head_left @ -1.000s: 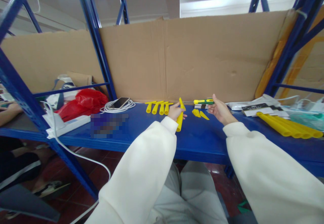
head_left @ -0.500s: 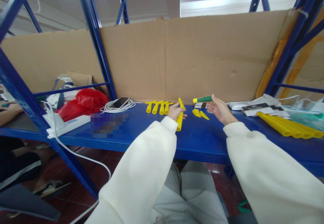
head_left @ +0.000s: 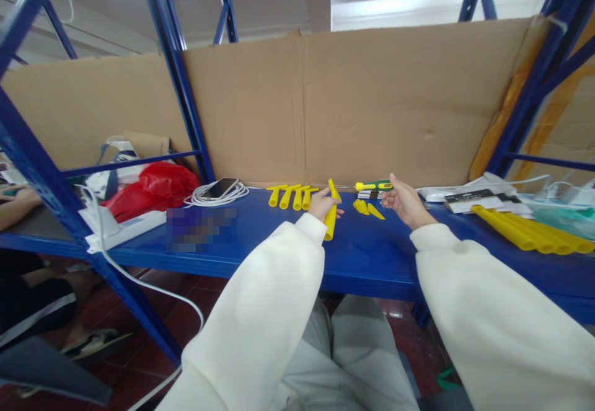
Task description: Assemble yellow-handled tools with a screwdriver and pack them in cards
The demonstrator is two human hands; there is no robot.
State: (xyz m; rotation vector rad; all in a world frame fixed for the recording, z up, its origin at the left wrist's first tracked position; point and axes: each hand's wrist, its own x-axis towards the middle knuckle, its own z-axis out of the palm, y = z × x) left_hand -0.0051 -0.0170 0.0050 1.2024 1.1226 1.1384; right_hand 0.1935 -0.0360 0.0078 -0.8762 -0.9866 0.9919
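Note:
My left hand (head_left: 321,205) is wrapped round a yellow plastic tube (head_left: 330,228) with a narrow upper end, held upright and slightly tilted. A screwdriver (head_left: 373,185) with a yellow and green handle lies level in the air, its thin shaft pointing left at the tube's upper part. Whether the tip touches the tube I cannot tell. My right hand (head_left: 403,201) pinches the butt of that handle with its fingertips. Under the screwdriver are several small black-and-white sticks (head_left: 369,194) and a few yellow cut pieces (head_left: 367,208).
Several yellow tubes with crosspieces (head_left: 297,199) stand in a row on the blue shelf (head_left: 260,237). More long yellow tubes (head_left: 525,231) lie at right. A phone (head_left: 222,188), coiled white cable (head_left: 198,197), power strip (head_left: 134,228) and red bag (head_left: 155,188) are at left. Cardboard (head_left: 372,107) walls the back.
The screwdriver handle has turned about its own length, showing more yellow instead of green. My left hand and the tube stay in place; the right fingers shift slightly.

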